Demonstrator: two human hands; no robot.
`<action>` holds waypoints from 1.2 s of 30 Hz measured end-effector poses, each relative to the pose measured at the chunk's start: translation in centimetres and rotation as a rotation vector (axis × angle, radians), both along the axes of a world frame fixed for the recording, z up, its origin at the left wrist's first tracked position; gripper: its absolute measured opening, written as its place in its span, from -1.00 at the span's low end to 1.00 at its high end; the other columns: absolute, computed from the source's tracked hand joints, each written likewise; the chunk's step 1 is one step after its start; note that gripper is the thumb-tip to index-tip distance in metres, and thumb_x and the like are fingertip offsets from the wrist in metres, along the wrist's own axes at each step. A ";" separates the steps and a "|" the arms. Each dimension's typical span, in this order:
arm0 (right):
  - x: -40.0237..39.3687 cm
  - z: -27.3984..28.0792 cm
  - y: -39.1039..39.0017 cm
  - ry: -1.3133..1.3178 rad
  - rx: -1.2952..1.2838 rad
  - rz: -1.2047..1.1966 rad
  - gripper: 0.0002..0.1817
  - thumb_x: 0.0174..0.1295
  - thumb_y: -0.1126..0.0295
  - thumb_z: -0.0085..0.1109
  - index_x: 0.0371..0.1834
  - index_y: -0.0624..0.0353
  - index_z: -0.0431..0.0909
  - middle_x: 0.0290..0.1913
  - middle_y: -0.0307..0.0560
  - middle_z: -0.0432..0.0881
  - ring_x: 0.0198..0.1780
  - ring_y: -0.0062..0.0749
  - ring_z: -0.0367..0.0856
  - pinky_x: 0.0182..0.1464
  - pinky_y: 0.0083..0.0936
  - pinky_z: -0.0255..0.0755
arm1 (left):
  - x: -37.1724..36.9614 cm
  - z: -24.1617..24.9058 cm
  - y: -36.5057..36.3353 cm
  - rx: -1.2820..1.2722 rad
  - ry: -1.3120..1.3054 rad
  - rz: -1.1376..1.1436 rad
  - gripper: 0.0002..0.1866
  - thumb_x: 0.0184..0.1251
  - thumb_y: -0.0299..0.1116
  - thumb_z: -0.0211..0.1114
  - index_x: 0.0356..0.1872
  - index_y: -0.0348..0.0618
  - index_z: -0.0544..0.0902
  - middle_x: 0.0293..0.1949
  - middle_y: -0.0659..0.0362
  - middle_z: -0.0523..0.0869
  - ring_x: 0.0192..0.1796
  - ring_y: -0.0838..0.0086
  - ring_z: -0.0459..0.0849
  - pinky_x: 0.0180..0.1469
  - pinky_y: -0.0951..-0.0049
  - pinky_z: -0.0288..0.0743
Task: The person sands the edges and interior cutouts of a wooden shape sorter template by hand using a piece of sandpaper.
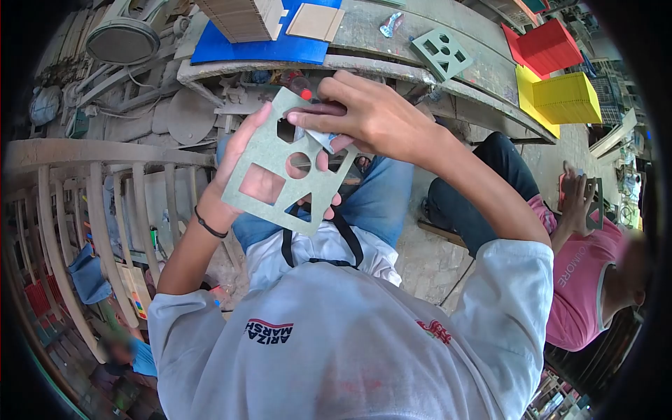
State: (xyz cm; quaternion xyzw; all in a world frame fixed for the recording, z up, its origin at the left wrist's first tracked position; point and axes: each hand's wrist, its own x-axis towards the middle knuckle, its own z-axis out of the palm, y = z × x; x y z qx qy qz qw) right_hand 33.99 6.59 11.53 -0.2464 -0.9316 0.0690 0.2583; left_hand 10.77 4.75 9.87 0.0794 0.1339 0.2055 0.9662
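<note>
My left hand point(236, 155) supports a grey-green board point(269, 152) from beneath and along its left edge, tilted above my lap. The board has cut-out holes: a square, a circle, a triangle and others partly covered. Skin and fingertips show through some holes and past the lower right edge. Over the board's upper right part, my right hand point(383, 117) pinches a small folded sheet point(324, 140), pale on one face, resembling sandpaper. The sheet lies at the board's face near the upper holes; whether it touches is hard to see.
A similar board point(442, 54) lies on the workbench point(378, 35) ahead, near a crumpled tube point(391, 25). Wooden pieces rest on a blue sheet point(210, 45). Red point(549, 49) and yellow point(568, 98) stacks stand right. A person in pink point(581, 294) sits close right; a wooden railing point(105, 231) is left.
</note>
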 end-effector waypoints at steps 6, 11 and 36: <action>-0.3 -0.1 0.5 0.006 -0.002 0.054 -0.20 -0.18 0.46 0.44 0.30 -0.15 0.53 -0.21 -0.13 0.44 -0.20 -0.20 0.45 -0.19 -0.29 0.45 | -0.1 0.2 -0.3 0.033 -0.043 -0.016 -0.33 0.48 0.29 -0.22 0.37 0.05 0.31 0.07 -0.26 0.51 0.08 -0.56 0.48 0.09 -0.61 0.32; -1.3 -1.1 -0.8 0.094 -0.135 -0.008 -0.18 -0.17 0.55 0.44 0.33 -0.09 0.51 -0.16 -0.09 0.50 -0.19 -0.15 0.52 -0.18 -0.28 0.48 | -0.8 -0.4 -0.5 0.170 0.151 0.124 -0.28 0.50 0.23 -0.21 0.33 -0.23 0.32 0.04 -0.15 0.55 0.12 -0.19 0.59 0.17 -0.40 0.43; -7.7 5.3 -9.0 1.697 -1.971 0.114 -0.88 0.35 0.52 0.07 -0.18 0.38 0.48 -0.41 -0.12 0.48 -0.57 -0.70 0.21 -0.54 -0.62 0.13 | -2.8 0.0 1.7 2.084 1.166 0.689 0.19 -0.02 0.71 -0.10 0.17 -0.38 0.52 0.20 -0.15 0.57 0.20 0.10 0.59 0.13 0.21 0.13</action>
